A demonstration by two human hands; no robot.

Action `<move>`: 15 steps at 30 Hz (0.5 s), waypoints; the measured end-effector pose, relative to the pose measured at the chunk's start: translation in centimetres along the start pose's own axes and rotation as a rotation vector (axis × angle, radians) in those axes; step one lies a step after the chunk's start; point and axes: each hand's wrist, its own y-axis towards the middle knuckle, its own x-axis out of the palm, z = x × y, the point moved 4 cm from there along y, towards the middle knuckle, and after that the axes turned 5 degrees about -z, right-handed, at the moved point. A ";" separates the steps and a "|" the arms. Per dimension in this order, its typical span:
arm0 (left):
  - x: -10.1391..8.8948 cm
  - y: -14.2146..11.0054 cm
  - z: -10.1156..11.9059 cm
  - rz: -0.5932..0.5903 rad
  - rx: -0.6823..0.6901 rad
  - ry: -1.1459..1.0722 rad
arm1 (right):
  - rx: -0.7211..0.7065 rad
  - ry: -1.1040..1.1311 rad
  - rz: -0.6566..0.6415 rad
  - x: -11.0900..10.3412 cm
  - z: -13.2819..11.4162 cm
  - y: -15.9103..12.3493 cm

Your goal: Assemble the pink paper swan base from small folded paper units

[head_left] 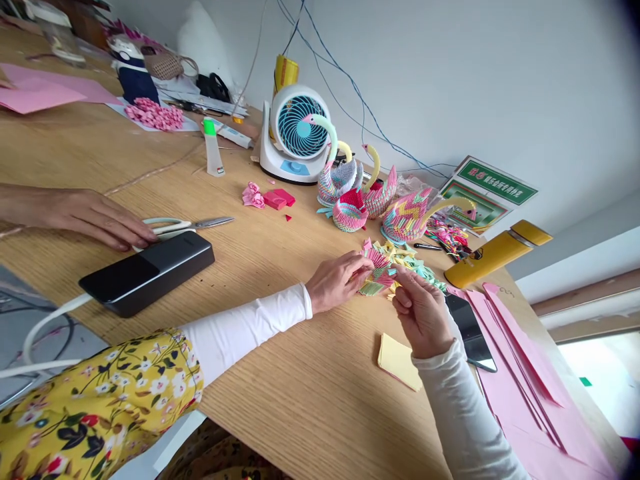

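My left hand (339, 281) is closed around the near side of a partly built ring of folded paper pieces (379, 259), pink and green, low over the table. Facing it from the right, my right hand (423, 312) pinches a small light-blue folded paper piece (392, 271) close to the ring's edge. Loose yellow and green folded pieces (425, 272) lie in a heap just behind. A stack of pale yellow paper (399, 361) rests on the table below my right hand. My fingers hide part of the ring.
Behind the heap stand several paper swans (407, 217) and a small fan (300, 127). A yellow flask (495, 255), a phone (470, 333) and pink sheets (530, 387) lie right. At left, another person's hand (100, 217) touches scissors (173, 227) beside a black box (147, 272).
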 end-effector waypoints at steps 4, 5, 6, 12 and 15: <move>0.7 -0.3 -1.1 -0.094 -0.077 0.057 | -0.016 -0.149 -0.016 -1.3 0.0 1.0; 0.8 -0.3 -1.2 -0.108 -0.082 0.072 | -0.023 -0.174 -0.024 -1.5 0.1 1.2; 0.9 -0.3 -1.3 -0.120 -0.083 0.084 | -0.032 -0.196 -0.034 -1.6 0.3 1.3; 1.0 0.1 -1.1 -0.189 -0.064 0.150 | -0.101 -0.349 -0.073 -1.8 1.2 1.7; 1.2 0.4 -1.2 -0.202 -0.027 0.174 | -0.125 -0.386 -0.075 -1.9 1.4 1.8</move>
